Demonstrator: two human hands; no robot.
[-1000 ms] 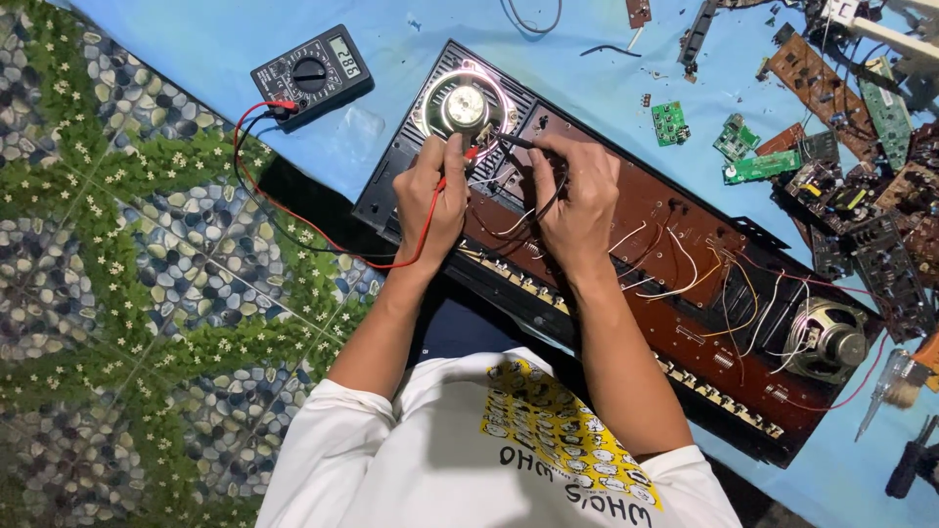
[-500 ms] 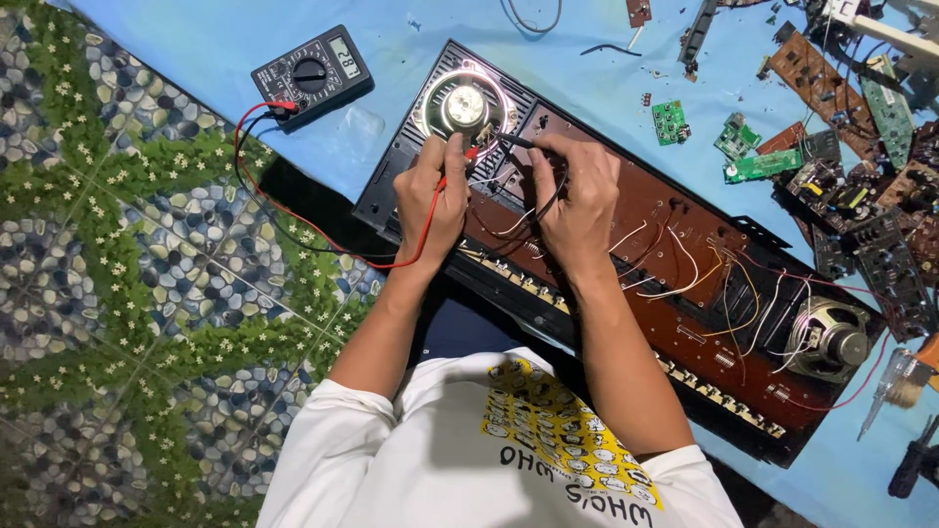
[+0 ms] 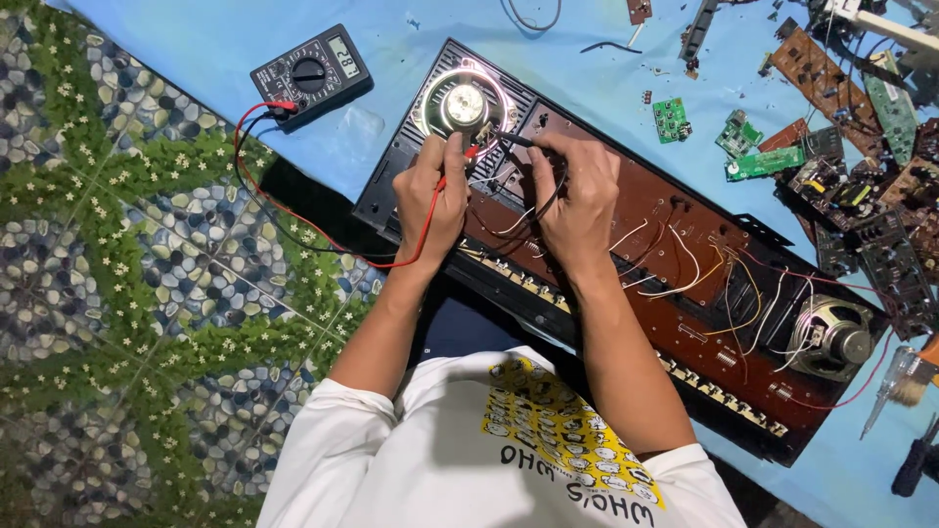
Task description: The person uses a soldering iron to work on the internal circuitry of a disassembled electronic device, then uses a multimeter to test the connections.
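Fingers of the left hand (image 3: pixel 430 200): pinched shut on the red probe (image 3: pixel 460 161), with its tip at the edge of the round speaker (image 3: pixel 466 104).
Fingers of the right hand (image 3: pixel 577 191): curled tight on the black probe (image 3: pixel 518 140), which pointed at the same speaker from the other side.
Where the speaker was: at the far left end of the open keyboard case (image 3: pixel 626 244), which lay on the blue surface (image 3: pixel 196 49).
Meter (image 3: pixel 311 74): sat on the blue surface up and to the left, switched on, with digits on its little screen. A red wire (image 3: pixel 293 210) and a black wire ran from it to the hands.
Done so far: the case was already open, both probes were at the first speaker, and the meter showed a reading.
Left, as it looked: the second speaker (image 3: pixel 833 337) at the other end had no probe near it.
Other stuff: loose circuit boards (image 3: pixel 841 176) lay in a heap on the right, well apart from the hands.
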